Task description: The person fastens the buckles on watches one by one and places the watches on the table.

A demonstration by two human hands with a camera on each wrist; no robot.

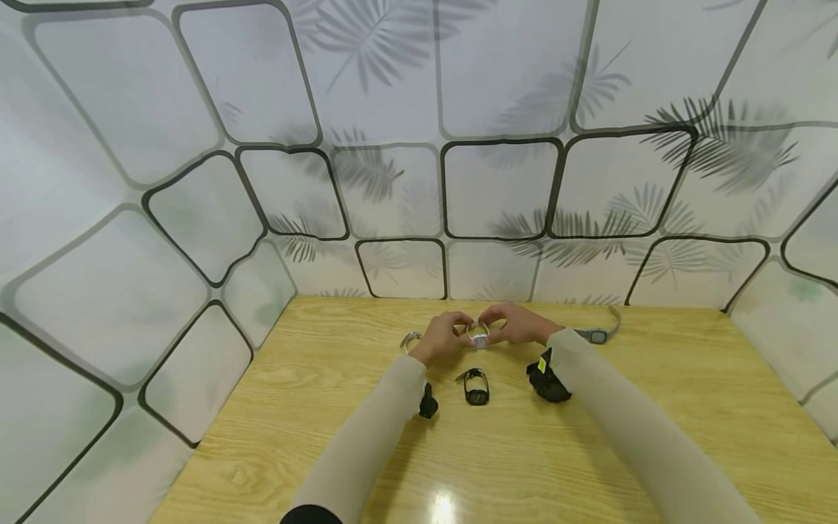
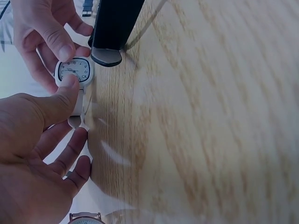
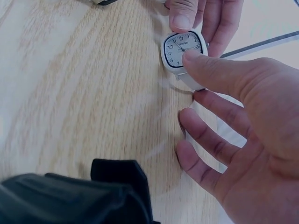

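A white wristwatch point(image 1: 480, 340) with a rounded-square dial stands near the back of the table between both hands. In the left wrist view, my left hand point(image 2: 42, 135) has its thumb on the lower part of the white case, its other fingers behind the strap. From the other side my right hand point(image 3: 252, 112) grips it, thumb over the dial's edge and fingers curled at the white strap point(image 3: 190, 81). Both hands pinch the watch at once. Some of the dial is hidden under the thumbs.
A black watch point(image 1: 477, 397) lies nearer the front. Left of the left hand is another watch point(image 1: 411, 338), partly hidden by it. A grey watch point(image 1: 597, 336) lies beyond the right forearm. Behind the wooden table point(image 1: 314, 407) rises a patterned wall point(image 1: 393, 269).
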